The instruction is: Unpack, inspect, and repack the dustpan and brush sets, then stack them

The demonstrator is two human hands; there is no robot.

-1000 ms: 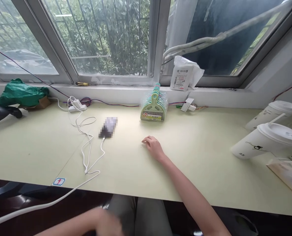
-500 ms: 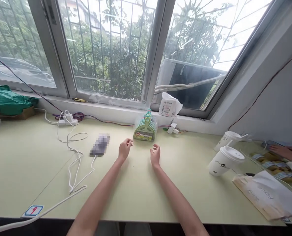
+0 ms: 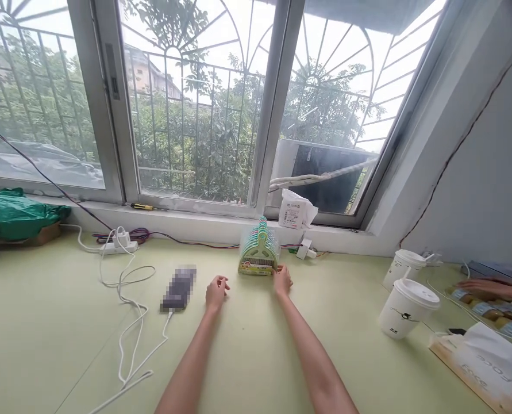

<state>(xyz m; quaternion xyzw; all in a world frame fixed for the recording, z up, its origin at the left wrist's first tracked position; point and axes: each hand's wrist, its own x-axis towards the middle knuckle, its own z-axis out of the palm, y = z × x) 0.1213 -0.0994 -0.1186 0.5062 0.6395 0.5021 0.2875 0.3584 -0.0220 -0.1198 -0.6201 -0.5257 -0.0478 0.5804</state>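
A row of green dustpan-and-brush sets (image 3: 258,253) in clear plastic wrap stands against the wall below the window, a yellow label along its front. At its lower right corner, my right hand (image 3: 283,279) has its fingers bent at the edge; whether they grip it is hard to make out. My left hand (image 3: 216,290) rests on the table to the left of the sets, a short gap away, fingers loosely curled and apart, holding nothing. A blurred-out phone (image 3: 178,288) with a white cable lies left of that hand.
White lidded cups (image 3: 408,307) and a tissue pack (image 3: 482,365) stand at the right, near another person's hand (image 3: 495,287). A power strip (image 3: 118,247) with cables and a green bag (image 3: 20,214) are at the left. A white package (image 3: 296,210) sits on the sill.
My right hand has moved forward and right to the corner of the dustpan sets. My left hand stays to their left, slightly farther from them. The view has tilted up.
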